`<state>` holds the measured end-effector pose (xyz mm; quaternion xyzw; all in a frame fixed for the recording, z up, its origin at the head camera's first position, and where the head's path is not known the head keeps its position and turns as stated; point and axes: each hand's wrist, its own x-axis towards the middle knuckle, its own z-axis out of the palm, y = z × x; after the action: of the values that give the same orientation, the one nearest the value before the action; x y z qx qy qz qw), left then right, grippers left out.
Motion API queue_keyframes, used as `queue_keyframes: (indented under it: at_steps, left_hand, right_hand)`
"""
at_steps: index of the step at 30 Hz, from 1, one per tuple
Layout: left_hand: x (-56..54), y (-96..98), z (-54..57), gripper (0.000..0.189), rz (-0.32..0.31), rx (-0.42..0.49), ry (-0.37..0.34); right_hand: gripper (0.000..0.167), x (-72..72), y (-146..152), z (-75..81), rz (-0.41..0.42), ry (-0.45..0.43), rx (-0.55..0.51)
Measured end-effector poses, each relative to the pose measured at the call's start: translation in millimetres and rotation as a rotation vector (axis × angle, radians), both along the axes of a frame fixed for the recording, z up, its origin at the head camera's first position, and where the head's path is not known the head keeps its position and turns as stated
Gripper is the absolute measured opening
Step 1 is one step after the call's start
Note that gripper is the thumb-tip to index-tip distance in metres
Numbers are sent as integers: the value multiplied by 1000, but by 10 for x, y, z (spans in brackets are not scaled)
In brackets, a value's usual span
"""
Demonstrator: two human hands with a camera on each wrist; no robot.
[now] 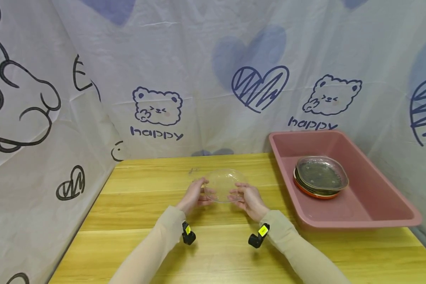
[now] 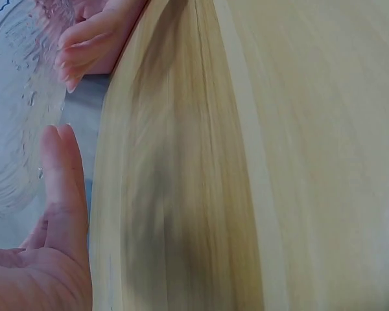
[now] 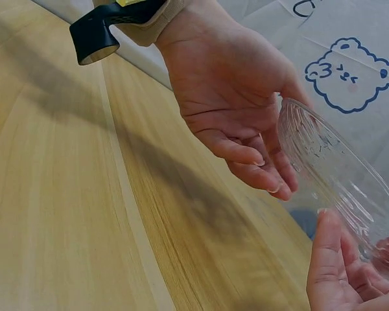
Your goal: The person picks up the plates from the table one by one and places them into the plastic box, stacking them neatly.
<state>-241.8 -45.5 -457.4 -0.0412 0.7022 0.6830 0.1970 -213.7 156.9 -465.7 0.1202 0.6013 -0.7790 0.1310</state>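
Note:
A clear, ribbed round plate [image 1: 224,184] is held by both hands over the table. My left hand [image 1: 193,197] grips its left rim, with the thumb up at the edge and the fingers beneath. On the opposite rim, my right hand [image 1: 253,202] holds the plate with its fingers under the side. In the right wrist view the plate [image 3: 334,172] tilts between the left hand [image 3: 230,103] and the right hand [image 3: 340,275]. The left wrist view catches just part of the plate [image 2: 16,110] at its left edge.
A pink tub [image 1: 362,215] stands on the right of the wooden table [image 1: 149,185]. Inside it lies a stack of plates, topped by a clear squarish plate [image 1: 321,173], with an orange rim low in the stack. A printed white cloth [image 1: 198,59] hangs behind and at the sides.

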Motion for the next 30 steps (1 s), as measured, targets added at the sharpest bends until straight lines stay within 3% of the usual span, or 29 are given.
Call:
queue_keyframes:
  at_steps: [10, 20, 30]
  left_hand:
    - [8, -47, -13, 53, 27, -22, 36]
    - [-18, -61, 29, 46, 106, -5, 74]
    - [-51, 3, 80, 47, 149, 40, 96]
  right_hand:
    - [44, 1, -3, 51, -10, 19, 10]
    - [39, 17, -37, 162, -39, 104, 63]
    - [43, -2, -37, 270, -74, 75, 42]
